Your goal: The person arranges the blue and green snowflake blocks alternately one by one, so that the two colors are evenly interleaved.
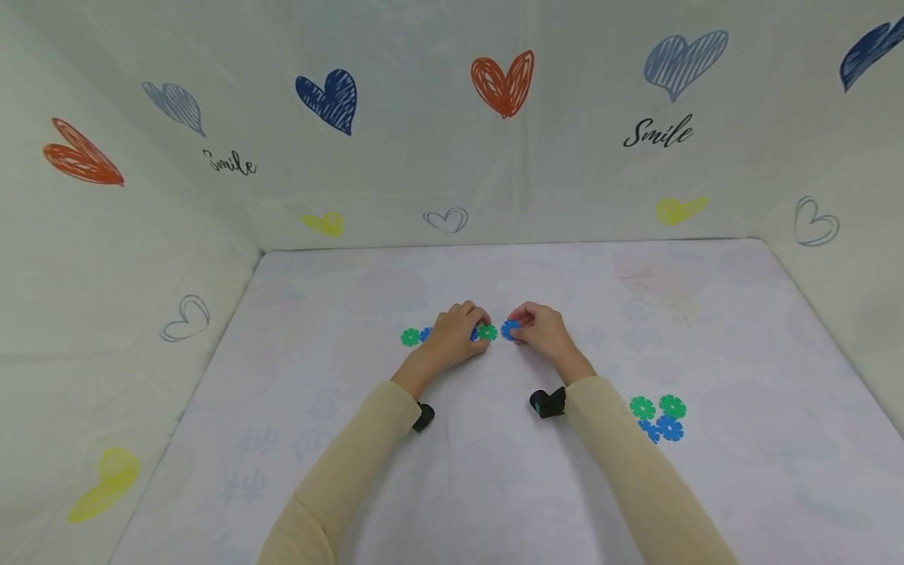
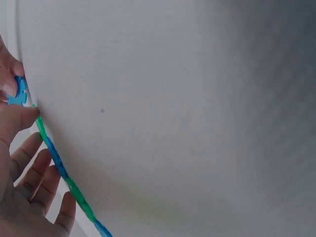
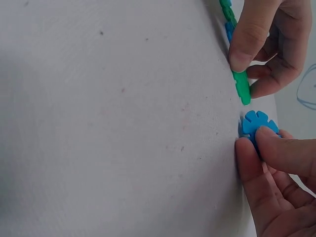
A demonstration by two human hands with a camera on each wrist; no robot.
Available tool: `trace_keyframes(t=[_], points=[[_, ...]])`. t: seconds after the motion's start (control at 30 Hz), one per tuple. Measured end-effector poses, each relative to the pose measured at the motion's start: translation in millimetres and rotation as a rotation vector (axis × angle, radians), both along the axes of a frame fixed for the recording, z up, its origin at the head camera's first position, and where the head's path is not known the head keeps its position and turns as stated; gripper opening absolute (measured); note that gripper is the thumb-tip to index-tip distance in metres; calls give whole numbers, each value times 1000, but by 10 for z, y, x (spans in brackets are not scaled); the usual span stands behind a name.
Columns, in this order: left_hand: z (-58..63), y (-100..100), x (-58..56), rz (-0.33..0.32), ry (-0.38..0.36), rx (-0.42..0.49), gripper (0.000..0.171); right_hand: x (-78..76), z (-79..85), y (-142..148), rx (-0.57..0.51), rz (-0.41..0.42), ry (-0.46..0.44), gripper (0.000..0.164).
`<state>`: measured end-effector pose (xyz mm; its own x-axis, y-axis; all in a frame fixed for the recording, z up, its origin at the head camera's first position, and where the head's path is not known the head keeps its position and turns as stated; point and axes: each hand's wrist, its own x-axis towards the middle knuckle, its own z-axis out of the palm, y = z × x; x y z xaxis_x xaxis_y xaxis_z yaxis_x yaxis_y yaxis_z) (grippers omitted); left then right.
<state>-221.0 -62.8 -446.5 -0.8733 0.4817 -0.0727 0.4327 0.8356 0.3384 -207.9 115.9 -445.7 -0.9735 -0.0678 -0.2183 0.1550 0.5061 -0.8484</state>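
Note:
A row of green and blue notched plastic discs (image 1: 410,337) lies joined edge to edge, its middle hidden under my left hand (image 1: 450,336). Thumb and fingers of that hand pinch the row near its right end, at a green disc (image 3: 242,89). Across a small gap, my right hand (image 1: 545,331) pinches a single blue disc (image 3: 256,118) between thumb and fingertips. Its notched rim faces the green end of the row, and the two stand apart. From the left wrist view, the row (image 2: 74,190) runs as a thin strip along the fingers.
Several loose green and blue discs (image 1: 669,428) lie to the right, partly behind the right sleeve (image 1: 636,463). A white cloth (image 1: 466,471) covers the table. Pale walls (image 1: 395,173) with printed hearts rise at the back and both sides.

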Motion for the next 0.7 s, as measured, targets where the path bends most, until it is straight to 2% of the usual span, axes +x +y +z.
trace_keyframes(t=[0.3,0.6,0.7], points=[[-12,-2,-13,-1,6,-3,33,-45,4,-45,27,16,6,18],[-5,4,-7,-10,20,-2,32,-52,23,-63,214,51,45,17],[10,6,-5,-7,18,1,32,-46,37,-61,245,55,47,18]])
